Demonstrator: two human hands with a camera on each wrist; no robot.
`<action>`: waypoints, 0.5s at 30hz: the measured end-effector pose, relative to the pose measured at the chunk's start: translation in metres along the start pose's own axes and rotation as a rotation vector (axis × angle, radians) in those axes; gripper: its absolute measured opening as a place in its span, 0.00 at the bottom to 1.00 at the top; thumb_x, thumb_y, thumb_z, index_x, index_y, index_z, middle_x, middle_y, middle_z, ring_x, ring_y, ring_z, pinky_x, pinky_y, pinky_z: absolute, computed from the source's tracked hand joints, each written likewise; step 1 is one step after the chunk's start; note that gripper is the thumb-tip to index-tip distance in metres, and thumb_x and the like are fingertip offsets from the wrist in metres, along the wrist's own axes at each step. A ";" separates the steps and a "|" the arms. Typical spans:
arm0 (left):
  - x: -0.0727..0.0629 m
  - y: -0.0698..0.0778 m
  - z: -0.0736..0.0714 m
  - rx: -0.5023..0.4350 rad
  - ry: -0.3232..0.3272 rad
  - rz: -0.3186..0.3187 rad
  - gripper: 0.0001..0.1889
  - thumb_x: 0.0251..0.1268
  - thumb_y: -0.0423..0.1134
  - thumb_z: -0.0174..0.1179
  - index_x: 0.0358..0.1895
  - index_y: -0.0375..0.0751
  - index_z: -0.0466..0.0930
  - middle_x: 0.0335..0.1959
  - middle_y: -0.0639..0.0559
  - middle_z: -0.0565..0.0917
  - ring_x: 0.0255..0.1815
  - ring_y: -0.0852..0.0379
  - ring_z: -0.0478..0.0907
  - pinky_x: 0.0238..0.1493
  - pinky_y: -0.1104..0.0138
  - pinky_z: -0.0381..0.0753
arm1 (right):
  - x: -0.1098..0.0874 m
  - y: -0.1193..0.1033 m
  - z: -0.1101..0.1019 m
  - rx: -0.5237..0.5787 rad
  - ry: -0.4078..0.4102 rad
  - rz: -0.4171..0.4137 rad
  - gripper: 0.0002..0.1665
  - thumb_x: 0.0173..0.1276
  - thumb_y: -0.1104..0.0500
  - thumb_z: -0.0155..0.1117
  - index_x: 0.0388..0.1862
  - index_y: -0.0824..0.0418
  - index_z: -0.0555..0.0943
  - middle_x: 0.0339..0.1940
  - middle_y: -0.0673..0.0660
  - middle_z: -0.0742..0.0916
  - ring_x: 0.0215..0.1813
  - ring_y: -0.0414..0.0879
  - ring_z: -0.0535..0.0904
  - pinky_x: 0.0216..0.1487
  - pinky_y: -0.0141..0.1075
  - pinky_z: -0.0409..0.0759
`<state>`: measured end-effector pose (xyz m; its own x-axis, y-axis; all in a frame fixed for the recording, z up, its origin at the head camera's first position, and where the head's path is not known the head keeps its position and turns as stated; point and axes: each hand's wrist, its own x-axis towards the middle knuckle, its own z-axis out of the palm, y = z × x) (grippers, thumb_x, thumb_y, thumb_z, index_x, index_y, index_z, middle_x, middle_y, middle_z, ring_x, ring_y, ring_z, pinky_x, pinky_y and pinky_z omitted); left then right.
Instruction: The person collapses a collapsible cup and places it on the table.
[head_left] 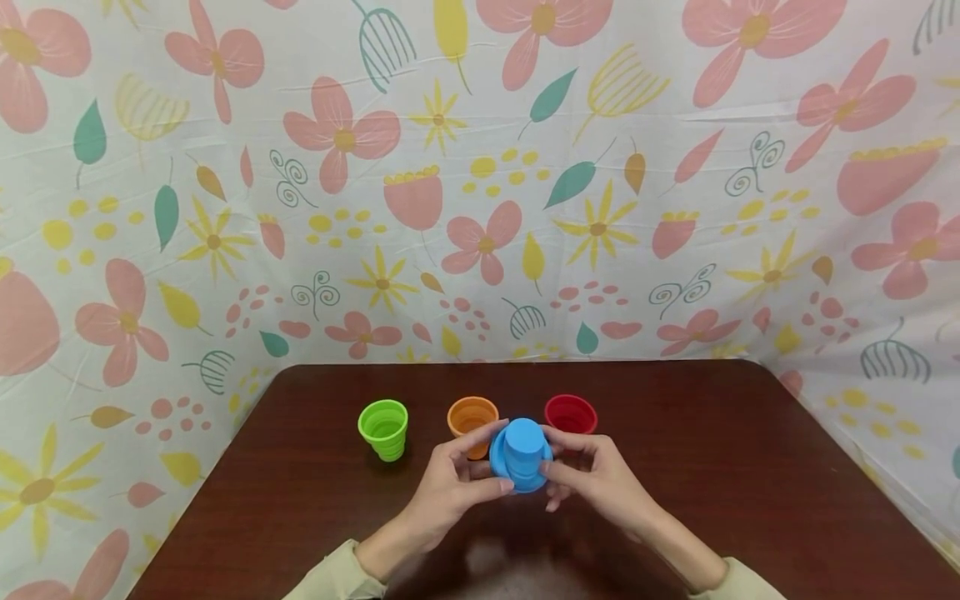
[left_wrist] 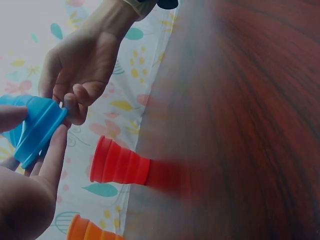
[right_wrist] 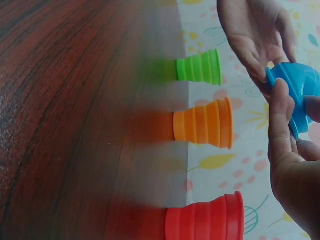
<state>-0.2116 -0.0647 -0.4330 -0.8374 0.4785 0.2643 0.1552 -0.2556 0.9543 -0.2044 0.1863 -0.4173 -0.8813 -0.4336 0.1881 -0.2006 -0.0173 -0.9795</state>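
Both hands hold a blue ribbed collapsible cup [head_left: 522, 457] above the table, its narrow base turned up toward the head camera and its wide rim pointing away. Part of its wall is folded in around the base. My left hand [head_left: 452, 486] grips the left side, thumb near the lower rim and fingers behind. On the other side my right hand [head_left: 602, 481] pinches the cup between thumb and fingers. In the left wrist view the blue cup [left_wrist: 42, 122] shows its flared rim between the two hands. An orange cup [head_left: 472, 412] stands just behind, partly hidden by the left hand.
A green cup [head_left: 384, 429] stands upright at the left of the dark wooden table [head_left: 705, 467]. Behind the right hand is a red cup [head_left: 572, 414], also mouth up and partly covered. A flower-patterned cloth [head_left: 487, 167] hangs along the back and sides.
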 end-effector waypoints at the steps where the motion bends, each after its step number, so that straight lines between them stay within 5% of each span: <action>1: 0.000 0.000 0.000 0.002 0.005 0.000 0.35 0.66 0.26 0.70 0.77 0.37 0.71 0.70 0.37 0.77 0.55 0.41 0.87 0.53 0.54 0.87 | 0.000 0.000 0.000 0.008 -0.017 -0.004 0.34 0.75 0.66 0.66 0.77 0.73 0.69 0.46 0.67 0.85 0.31 0.54 0.88 0.41 0.51 0.90; 5: 0.001 -0.002 0.001 0.012 0.024 0.009 0.35 0.65 0.25 0.70 0.76 0.37 0.72 0.69 0.37 0.77 0.54 0.42 0.87 0.53 0.54 0.87 | 0.001 0.001 0.002 0.020 -0.074 -0.019 0.36 0.74 0.66 0.67 0.78 0.71 0.69 0.53 0.70 0.85 0.38 0.63 0.88 0.42 0.55 0.89; 11: 0.002 -0.002 0.002 0.013 0.031 0.016 0.35 0.65 0.25 0.68 0.77 0.38 0.72 0.71 0.38 0.76 0.55 0.39 0.86 0.54 0.55 0.87 | 0.002 0.001 0.003 -0.004 -0.086 -0.044 0.39 0.71 0.67 0.70 0.79 0.69 0.69 0.62 0.70 0.82 0.42 0.58 0.86 0.41 0.52 0.90; 15: 0.003 -0.001 0.004 0.007 0.022 -0.002 0.36 0.65 0.24 0.68 0.78 0.40 0.71 0.72 0.38 0.73 0.59 0.38 0.84 0.57 0.55 0.85 | 0.002 0.001 0.003 -0.011 -0.081 -0.040 0.41 0.71 0.66 0.71 0.79 0.70 0.67 0.66 0.71 0.80 0.43 0.64 0.86 0.42 0.51 0.90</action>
<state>-0.2123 -0.0589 -0.4328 -0.8490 0.4602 0.2595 0.1570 -0.2492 0.9556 -0.2047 0.1826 -0.4184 -0.8350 -0.5043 0.2203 -0.2401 -0.0264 -0.9704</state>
